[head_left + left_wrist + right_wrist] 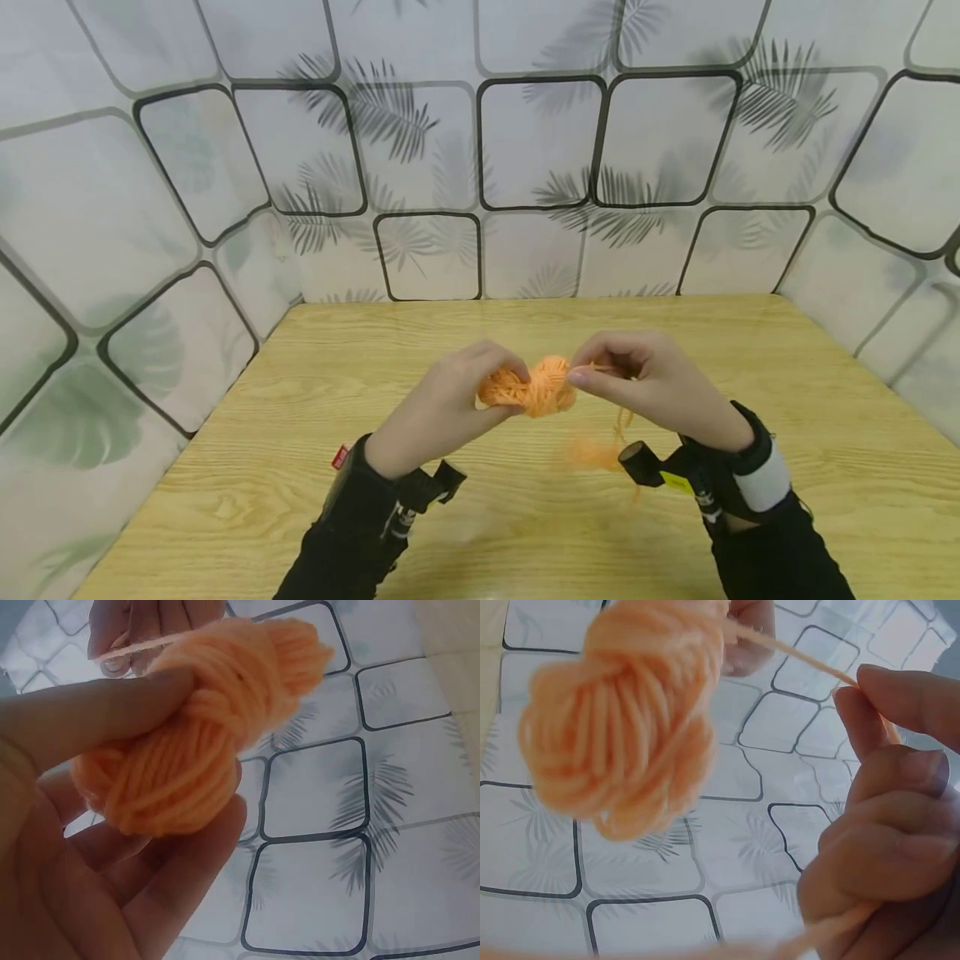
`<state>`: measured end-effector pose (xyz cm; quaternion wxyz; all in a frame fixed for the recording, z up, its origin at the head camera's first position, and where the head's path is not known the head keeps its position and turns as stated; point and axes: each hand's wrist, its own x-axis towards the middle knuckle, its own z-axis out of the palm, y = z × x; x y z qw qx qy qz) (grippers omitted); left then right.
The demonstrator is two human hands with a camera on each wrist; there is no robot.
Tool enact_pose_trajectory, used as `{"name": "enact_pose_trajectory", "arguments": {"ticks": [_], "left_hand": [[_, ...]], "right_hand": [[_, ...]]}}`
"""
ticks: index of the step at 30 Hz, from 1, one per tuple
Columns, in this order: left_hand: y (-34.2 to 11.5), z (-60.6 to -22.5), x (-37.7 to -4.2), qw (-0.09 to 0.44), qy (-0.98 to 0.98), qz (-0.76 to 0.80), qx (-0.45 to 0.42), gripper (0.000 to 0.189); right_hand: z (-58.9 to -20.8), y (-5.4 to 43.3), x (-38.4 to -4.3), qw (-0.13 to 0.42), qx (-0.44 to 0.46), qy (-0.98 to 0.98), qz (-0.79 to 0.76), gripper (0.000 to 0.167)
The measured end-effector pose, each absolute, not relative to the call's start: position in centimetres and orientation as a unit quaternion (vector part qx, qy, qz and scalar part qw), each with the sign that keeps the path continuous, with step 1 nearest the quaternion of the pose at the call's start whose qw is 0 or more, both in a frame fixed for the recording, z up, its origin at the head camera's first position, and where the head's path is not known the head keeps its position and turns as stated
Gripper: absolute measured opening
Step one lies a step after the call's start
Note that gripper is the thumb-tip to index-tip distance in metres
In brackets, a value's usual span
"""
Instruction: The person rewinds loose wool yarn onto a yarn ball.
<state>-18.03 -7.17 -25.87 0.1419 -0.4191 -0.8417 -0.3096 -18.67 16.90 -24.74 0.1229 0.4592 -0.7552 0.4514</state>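
Observation:
An orange yarn skein (551, 387), wrapped around its middle, is held above the table by my left hand (450, 400). In the left wrist view, the thumb presses one side of the skein (176, 772) and the fingers curl under the other. My right hand (645, 379) is just right of the skein, apart from it. Between its thumb and index finger it pinches a yarn strand (810, 660), which runs taut to the skein. More of the strand passes through the curled fingers, and loose orange yarn (596, 452) hangs blurred below the right hand.
A wood-grain table (247, 500) spreads beneath both hands. Patterned white sheeting (540, 142) with dark outlined shapes and leaves stands at the back and both sides. Each wrist wears a black strap with a small camera (641, 462).

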Motion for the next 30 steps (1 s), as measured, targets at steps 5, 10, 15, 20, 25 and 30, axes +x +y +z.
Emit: {"name": "enact_pose_trajectory", "arguments": {"ticks": [5,10,15,20,25,30], "left_hand": [[-7.4,-25.6,-17.9,0.076,-0.820,-0.334,-0.458,0.027],[-7.7,-25.5,-17.8,0.010,-0.774,-0.396,-0.494,0.025],[-8.0,-25.4,-17.7,-0.033,-0.732,-0.456,-0.506,0.025],[-8.2,-25.3,-17.6,-0.037,-0.702,-0.486,-0.520,0.027],[-8.3,-25.2,-17.5,-0.023,-0.677,-0.536,-0.504,0.027],[-8.3,-25.1,-17.3,0.007,-0.667,-0.581,-0.466,0.030]], "right_hand": [[-24.7,17.1,-18.6,0.133,0.447,-0.747,0.473,0.017],[-24.7,17.0,-18.8,0.140,0.416,-0.761,0.478,0.017],[-25.0,16.8,-19.4,0.135,0.415,-0.769,0.467,0.015],[-25.5,16.4,-20.0,0.112,0.437,-0.759,0.469,0.014],[-25.7,16.1,-20.1,0.086,0.454,-0.742,0.485,0.010],[-25.9,15.9,-20.0,0.066,0.471,-0.731,0.490,0.010]]}}
